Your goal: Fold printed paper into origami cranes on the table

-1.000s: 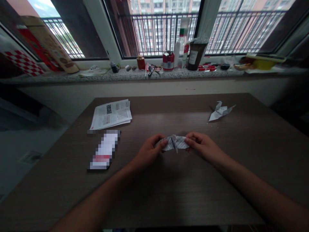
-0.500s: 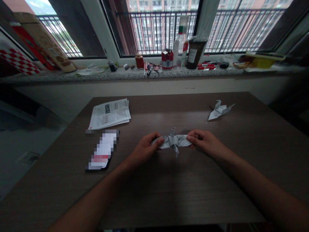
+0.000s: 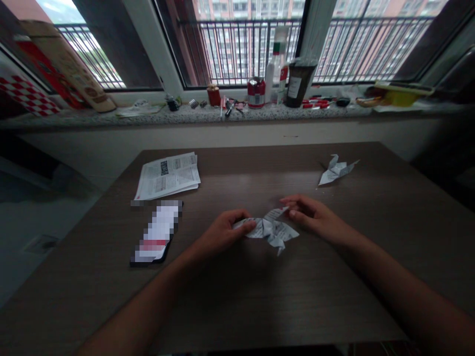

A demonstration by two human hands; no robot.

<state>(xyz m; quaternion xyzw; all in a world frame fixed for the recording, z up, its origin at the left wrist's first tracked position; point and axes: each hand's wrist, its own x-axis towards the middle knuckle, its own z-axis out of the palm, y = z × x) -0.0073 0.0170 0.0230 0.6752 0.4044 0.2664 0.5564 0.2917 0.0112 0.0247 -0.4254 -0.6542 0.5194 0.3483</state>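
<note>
A paper crane (image 3: 272,230) folded from printed newspaper is held just above the table in front of me. My left hand (image 3: 232,228) pinches its left wing between thumb and fingers. The crane is tilted, with one pointed end toward the upper right and the other bent down toward me. At its right side is my right hand (image 3: 306,213), thumb and forefinger apart around the upper pointed tip. The right wing is free of that hand. A second paper crane (image 3: 336,170) stands at the back right of the table.
Folded newspaper sheets (image 3: 168,176) lie at the back left, with a phone (image 3: 158,232) in front of them. Along the windowsill (image 3: 193,116) stand a red can (image 3: 256,93), a clear bottle (image 3: 272,76), a dark cup (image 3: 298,83) and small items.
My right hand has let go of the right wing and opened slightly. The crane has turned in my left hand, its wings now tilted and its right wing lower.
</note>
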